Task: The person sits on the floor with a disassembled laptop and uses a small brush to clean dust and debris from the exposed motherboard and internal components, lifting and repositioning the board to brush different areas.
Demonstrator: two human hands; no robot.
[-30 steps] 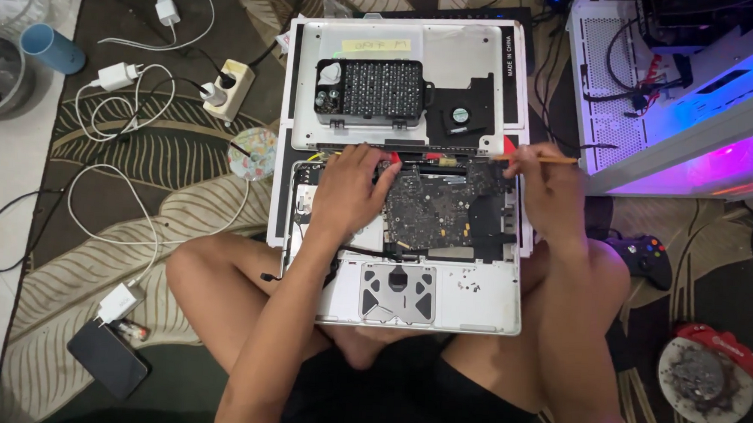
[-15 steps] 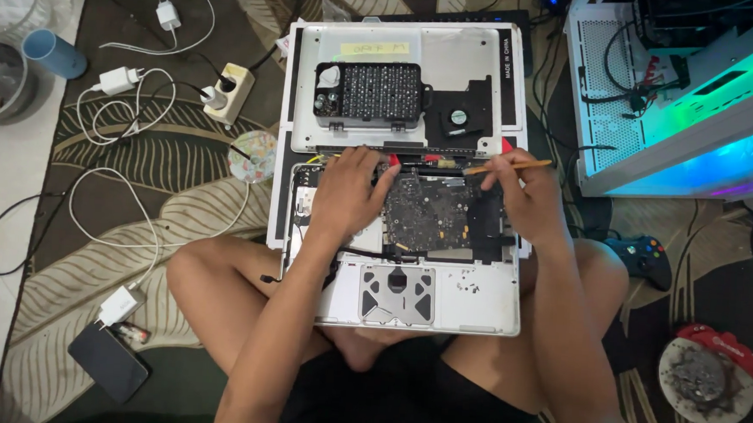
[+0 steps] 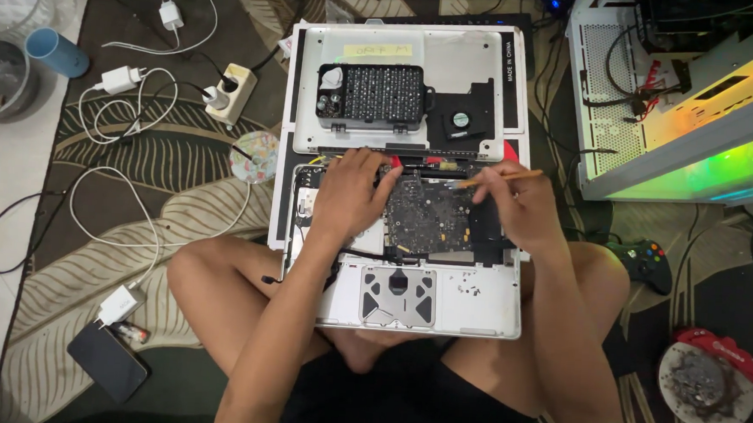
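Left hand (image 3: 352, 193) is pressing flat, fingers spread, on the opened laptop (image 3: 475, 298); right hand (image 3: 518, 206) is pinching a thin stick (image 3: 503, 177) over its circuit board (image 3: 424, 214).

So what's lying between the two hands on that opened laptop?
In the head view, the dark circuit board fills the stretch between the left hand and the right hand, which holds a thin stick-like tool.

Person's arms bare, no sleeves visible. Left hand (image 3: 353, 193) and right hand (image 3: 521, 209) ungloved. Legs bare; dark shorts (image 3: 401, 402) worn. No jewellery discernible.
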